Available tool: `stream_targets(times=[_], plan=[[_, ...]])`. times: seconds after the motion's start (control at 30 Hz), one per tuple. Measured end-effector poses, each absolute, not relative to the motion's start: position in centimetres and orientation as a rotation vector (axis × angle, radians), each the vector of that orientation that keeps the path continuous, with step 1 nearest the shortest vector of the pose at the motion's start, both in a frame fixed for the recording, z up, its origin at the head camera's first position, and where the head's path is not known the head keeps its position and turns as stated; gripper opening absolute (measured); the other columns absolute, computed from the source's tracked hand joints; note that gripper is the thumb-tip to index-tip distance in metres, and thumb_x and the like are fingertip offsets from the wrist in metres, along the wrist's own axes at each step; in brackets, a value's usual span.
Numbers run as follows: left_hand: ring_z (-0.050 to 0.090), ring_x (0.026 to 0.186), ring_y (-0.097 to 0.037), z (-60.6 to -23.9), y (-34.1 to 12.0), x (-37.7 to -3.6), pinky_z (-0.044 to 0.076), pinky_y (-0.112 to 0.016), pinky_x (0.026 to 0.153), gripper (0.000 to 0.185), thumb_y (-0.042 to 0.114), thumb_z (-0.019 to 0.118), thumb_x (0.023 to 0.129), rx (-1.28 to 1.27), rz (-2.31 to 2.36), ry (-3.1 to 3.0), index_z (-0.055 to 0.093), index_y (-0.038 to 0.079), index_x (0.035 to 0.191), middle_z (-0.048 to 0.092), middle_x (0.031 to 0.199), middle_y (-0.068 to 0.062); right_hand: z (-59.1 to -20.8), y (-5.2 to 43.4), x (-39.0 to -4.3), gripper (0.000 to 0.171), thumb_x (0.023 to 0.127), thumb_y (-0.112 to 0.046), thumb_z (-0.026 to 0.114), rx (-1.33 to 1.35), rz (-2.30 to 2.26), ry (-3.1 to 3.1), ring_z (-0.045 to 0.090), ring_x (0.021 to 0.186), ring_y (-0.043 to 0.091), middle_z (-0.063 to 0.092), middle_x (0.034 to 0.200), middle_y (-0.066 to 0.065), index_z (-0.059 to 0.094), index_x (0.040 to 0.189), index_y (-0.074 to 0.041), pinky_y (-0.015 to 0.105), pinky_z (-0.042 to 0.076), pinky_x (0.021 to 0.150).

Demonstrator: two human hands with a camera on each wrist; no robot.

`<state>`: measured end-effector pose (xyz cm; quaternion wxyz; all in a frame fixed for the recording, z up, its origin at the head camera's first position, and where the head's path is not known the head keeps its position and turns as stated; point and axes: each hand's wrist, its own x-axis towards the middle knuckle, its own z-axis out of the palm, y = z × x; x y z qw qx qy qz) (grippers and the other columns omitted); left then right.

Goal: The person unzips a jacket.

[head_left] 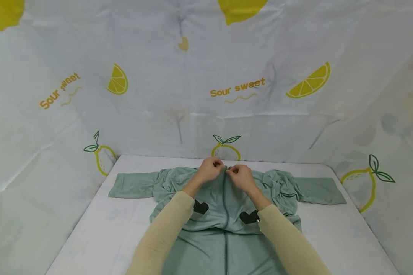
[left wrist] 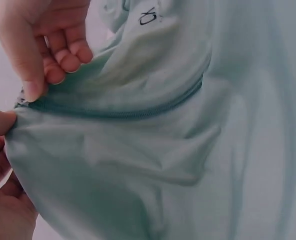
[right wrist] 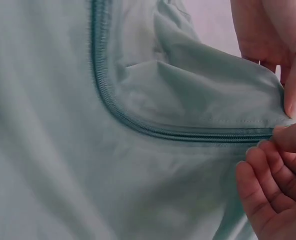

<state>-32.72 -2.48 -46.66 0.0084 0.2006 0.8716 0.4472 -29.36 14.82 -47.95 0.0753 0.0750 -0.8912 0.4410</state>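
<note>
- Two hands meet at the far end of a green zip-up jacket [head_left: 223, 202] that lies flat on a white table [head_left: 99, 229], front side up, with its sleeves stretched out to the left and right.
- The left hand [head_left: 210, 170] pinches the cloth on the left side of the zipper [head_left: 224, 198] at its top end; in the left wrist view its thumb [left wrist: 0, 122] presses on the fabric edge just beside the zipper teeth.
- The right hand [head_left: 240, 176] pinches the cloth on the right side of the same spot, thumb and curled fingers closed on the hem, touching or nearly touching the other hand.
- The zipper runs down the middle of the jacket toward the near edge and looks closed along the part in view; the right wrist view shows it bending in a curve where the cloth is lifted.
- Whether either hand grips the zipper pull itself cannot be told.
- Two small dark heart-shaped marks [head_left: 201, 207] sit on the chest, one on each side of the zipper.
- A pale sheet printed with lemons [head_left: 309, 82] and the words "Sour sweet" hangs behind and at both sides of the table.
</note>
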Motion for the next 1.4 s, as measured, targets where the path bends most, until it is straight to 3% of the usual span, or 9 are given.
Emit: stream_targets(times=[0.27,0.5,0.7,0.8,0.93,1.1,1.23,1.33,1.4], plan=[[0.059,0.078,-0.017,-46.4,-2.6,-32.6,0.05,-0.033,0.07,0.014,0.013,0.062,0.101,0.534,1.513,2.748,0.074,0.005,0.099,0.068,0.093,-0.006,-48.1,15.1,-28.9,0.022,0.097,-0.011,0.069,0.263,1.353,-2.686,0.047,0.05,0.013,0.059,0.061,0.002,0.072,0.079,0.0,0.029,0.04,0.051],[0.057,0.074,-0.021,-45.7,-3.6,-33.2,0.048,-0.036,0.068,0.015,0.015,0.064,0.102,0.357,1.645,2.767,0.072,0.004,0.097,0.066,0.088,-0.008,-48.6,15.5,-28.3,0.02,0.095,-0.009,0.069,0.275,1.347,-2.764,0.054,0.052,0.012,0.061,0.059,0.001,0.07,0.077,-0.001,0.029,0.044,0.051],[0.063,0.092,-0.029,-45.9,-3.5,-33.2,0.052,-0.043,0.081,0.025,0.018,0.066,0.101,0.362,1.484,2.866,0.07,-0.002,0.116,0.066,0.104,-0.015,-48.1,15.5,-28.1,0.018,0.096,-0.011,0.069,0.276,1.361,-2.746,0.057,0.056,0.013,0.064,0.065,0.002,0.071,0.081,-0.002,0.031,0.046,0.053],[0.063,0.096,-0.029,-46.1,-3.2,-32.6,0.053,-0.043,0.083,0.025,0.018,0.066,0.101,0.4,1.412,2.865,0.071,-0.003,0.115,0.065,0.107,-0.016,-47.9,15.6,-28.0,0.018,0.097,-0.012,0.069,0.266,1.381,-2.756,0.058,0.057,0.013,0.065,0.067,0.002,0.071,0.082,-0.002,0.031,0.046,0.053],[0.057,0.075,-0.018,-45.9,-3.0,-31.8,0.049,-0.034,0.069,0.027,0.021,0.061,0.104,0.485,1.334,2.742,0.075,-0.002,0.102,0.064,0.087,-0.006,-47.7,15.8,-27.8,0.018,0.098,-0.011,0.068,0.284,1.43,-2.742,0.06,0.059,0.015,0.066,0.069,0.004,0.07,0.083,-0.001,0.031,0.046,0.054],[0.032,0.052,-0.012,-46.2,-2.7,-31.4,0.031,-0.028,0.054,0.042,0.028,0.058,0.106,0.559,1.309,2.583,0.071,-0.008,0.088,0.037,0.058,0.002,-47.6,15.9,-27.9,0.018,0.098,-0.01,0.067,0.323,1.452,-2.728,0.064,0.061,0.018,0.068,0.071,0.007,0.07,0.083,0.0,0.031,0.047,0.054],[0.039,0.054,-0.012,-46.9,-2.5,-31.4,0.035,-0.026,0.054,0.033,0.024,0.064,0.103,0.525,1.426,2.565,0.074,-0.005,0.092,0.051,0.064,0.001,-47.6,15.8,-28.0,0.018,0.098,-0.01,0.068,0.325,1.435,-2.732,0.061,0.058,0.015,0.066,0.067,0.005,0.07,0.082,0.0,0.03,0.046,0.053],[0.051,0.064,-0.013,-47.0,-2.5,-31.5,0.042,-0.027,0.058,0.023,0.02,0.067,0.101,0.446,1.523,2.593,0.077,0.0,0.096,0.067,0.082,-0.004,-47.7,15.6,-27.9,0.017,0.096,-0.009,0.067,0.355,1.367,-2.757,0.055,0.054,0.011,0.063,0.064,0.002,0.071,0.081,-0.001,0.029,0.044,0.052],[0.055,0.07,-0.015,-47.0,-2.6,-31.6,0.044,-0.029,0.06,0.021,0.019,0.067,0.1,0.388,1.573,2.625,0.077,0.001,0.096,0.07,0.089,-0.008,-47.7,15.6,-27.7,0.018,0.095,-0.009,0.068,0.385,1.312,-2.784,0.051,0.053,0.01,0.06,0.061,-0.001,0.071,0.079,-0.002,0.028,0.043,0.052]])
